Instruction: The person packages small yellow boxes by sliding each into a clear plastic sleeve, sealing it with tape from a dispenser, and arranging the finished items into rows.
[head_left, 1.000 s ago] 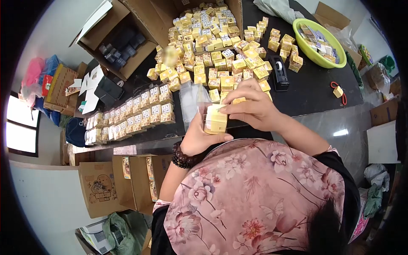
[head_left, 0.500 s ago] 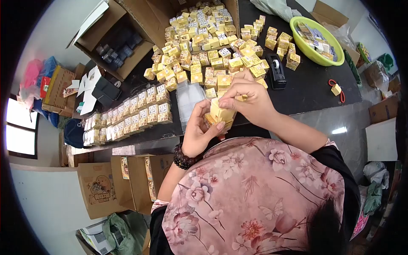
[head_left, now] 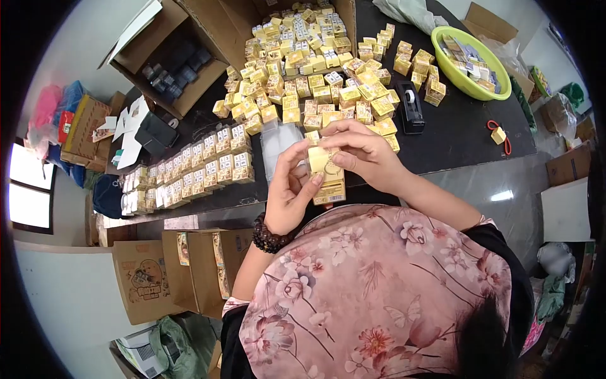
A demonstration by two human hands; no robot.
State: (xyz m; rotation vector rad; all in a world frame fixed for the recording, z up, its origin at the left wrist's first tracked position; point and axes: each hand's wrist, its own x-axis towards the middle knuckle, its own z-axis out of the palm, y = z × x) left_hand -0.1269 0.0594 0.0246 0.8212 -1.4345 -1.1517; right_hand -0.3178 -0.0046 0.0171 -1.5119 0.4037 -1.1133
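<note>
Both hands, left hand point(head_left: 287, 192) and right hand point(head_left: 363, 151), pinch one small yellow box point(head_left: 327, 177). Finished rows point(head_left: 189, 167) sit left of it; loose pile point(head_left: 309, 57) beyond looks undone.

My black desk point(head_left: 461, 136) carries heaped yellow boxes point(head_left: 309, 57), neat rows of boxes point(head_left: 189, 167), a tape dispenser point(head_left: 411, 104), a green bowl point(head_left: 445, 60) and open cartons point(head_left: 189, 38).

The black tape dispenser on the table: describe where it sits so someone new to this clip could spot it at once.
Start at the black table and find the lime-green bowl near its far right end. Towards the person and left of the bowl, at the right edge of the heap of small yellow boxes, stands the tape dispenser. It is the only dark, elongated thing among yellow cartons, with a pale roll showing on top.
</note>
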